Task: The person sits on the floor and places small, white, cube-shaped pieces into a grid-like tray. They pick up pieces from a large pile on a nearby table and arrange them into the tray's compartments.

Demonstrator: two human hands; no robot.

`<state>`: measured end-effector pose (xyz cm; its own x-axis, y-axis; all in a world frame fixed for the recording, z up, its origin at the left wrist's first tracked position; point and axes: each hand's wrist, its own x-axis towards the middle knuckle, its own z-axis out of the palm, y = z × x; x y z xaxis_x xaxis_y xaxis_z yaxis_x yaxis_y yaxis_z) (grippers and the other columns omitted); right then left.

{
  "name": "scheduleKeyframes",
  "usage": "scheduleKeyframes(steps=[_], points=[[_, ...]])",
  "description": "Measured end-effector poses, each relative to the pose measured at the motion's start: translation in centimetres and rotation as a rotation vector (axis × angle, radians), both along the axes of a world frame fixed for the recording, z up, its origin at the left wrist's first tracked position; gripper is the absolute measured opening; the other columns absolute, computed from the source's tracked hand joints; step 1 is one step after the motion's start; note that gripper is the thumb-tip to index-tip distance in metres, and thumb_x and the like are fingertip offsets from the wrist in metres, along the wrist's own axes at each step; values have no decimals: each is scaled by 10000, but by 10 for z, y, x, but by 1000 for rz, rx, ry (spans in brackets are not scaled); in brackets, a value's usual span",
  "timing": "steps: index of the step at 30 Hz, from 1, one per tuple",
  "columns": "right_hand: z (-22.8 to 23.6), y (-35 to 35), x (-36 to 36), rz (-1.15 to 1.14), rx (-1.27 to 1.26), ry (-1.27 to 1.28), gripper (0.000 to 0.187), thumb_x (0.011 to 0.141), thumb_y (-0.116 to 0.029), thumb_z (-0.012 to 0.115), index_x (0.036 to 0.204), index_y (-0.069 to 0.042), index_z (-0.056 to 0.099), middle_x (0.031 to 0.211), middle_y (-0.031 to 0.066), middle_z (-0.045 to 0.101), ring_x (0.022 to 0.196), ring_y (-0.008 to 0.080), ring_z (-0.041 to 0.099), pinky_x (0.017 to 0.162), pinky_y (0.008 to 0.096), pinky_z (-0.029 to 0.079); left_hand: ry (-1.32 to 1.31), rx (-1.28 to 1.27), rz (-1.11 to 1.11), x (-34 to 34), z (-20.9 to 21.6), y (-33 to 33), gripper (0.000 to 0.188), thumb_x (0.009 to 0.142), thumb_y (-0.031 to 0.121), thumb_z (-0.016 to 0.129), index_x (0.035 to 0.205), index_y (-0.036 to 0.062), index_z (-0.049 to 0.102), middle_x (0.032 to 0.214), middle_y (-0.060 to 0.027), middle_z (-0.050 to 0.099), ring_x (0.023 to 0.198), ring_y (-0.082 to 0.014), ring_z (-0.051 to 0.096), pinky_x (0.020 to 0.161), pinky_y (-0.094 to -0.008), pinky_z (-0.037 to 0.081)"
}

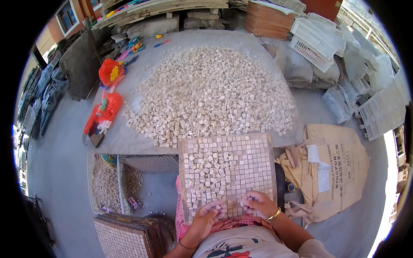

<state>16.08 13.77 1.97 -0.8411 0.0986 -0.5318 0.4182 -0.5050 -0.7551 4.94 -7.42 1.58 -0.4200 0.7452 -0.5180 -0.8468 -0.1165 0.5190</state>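
Note:
A square grid board [272, 161] rests on my lap, its far edge against the work table. Small pale stone cubes [259, 161] sit in neat rows over its right side. Loose cubes [211, 161] lie jumbled across its left and middle. Over the near edge, my left hand [210, 215] is closed in a pinch on a whitish stone cube [218, 207]. To its right, my right hand [259, 204] has thumb and forefinger pinched together above the near rows. What its fingertips hold, if anything, is too small to make out.
A wide heap of stone cubes [215, 92] covers the table [172, 41]. Red bags [112, 105] and toys lie at its left. Below stand a white crate [91, 185] of chips and stacked tile boards [118, 238]. A large sack [344, 172] lies right; plastic crates [316, 43] are beyond.

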Motion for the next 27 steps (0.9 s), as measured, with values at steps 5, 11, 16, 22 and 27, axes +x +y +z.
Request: scheduleKeyframes(steps=[5,11,16,22,27], points=[[3,-5,-4,-57,-99,-23,164,882,-92,570,1016,0,558,807,62,594,678,99,551,613,221,462,-79,26,-45,5,0,2,349,901,45,485,1236,-49,452,1159,-147,552,1056,-216,555,939,-337,449],[0,-8,-4,-36,-164,20,191,874,-71,577,1041,19,561,837,69,600,690,106,569,620,238,486,-86,-39,-112,4,9,5,318,925,63,463,1234,-11,459,1166,-121,545,1042,-197,558,917,-332,464],[5,-13,-7,6,46,9,173,865,-84,596,1004,18,580,786,60,607,639,92,565,561,217,472,14,-52,-146,7,0,4,280,913,76,506,1179,-9,482,1038,-83,569,934,-154,565,848,-287,481],[27,-24,-17,208,330,-15,177,871,-144,595,963,6,610,659,38,597,570,58,540,526,188,444,237,-58,-144,14,0,15,215,902,62,525,1106,-5,509,932,-66,575,832,-141,569,769,-257,486],[26,-27,-19,205,441,186,205,841,-177,628,967,-16,621,695,34,614,634,96,574,592,239,469,-158,18,-20,12,-12,9,167,911,84,520,1052,-5,527,892,-65,578,751,-133,556,681,-237,476]])
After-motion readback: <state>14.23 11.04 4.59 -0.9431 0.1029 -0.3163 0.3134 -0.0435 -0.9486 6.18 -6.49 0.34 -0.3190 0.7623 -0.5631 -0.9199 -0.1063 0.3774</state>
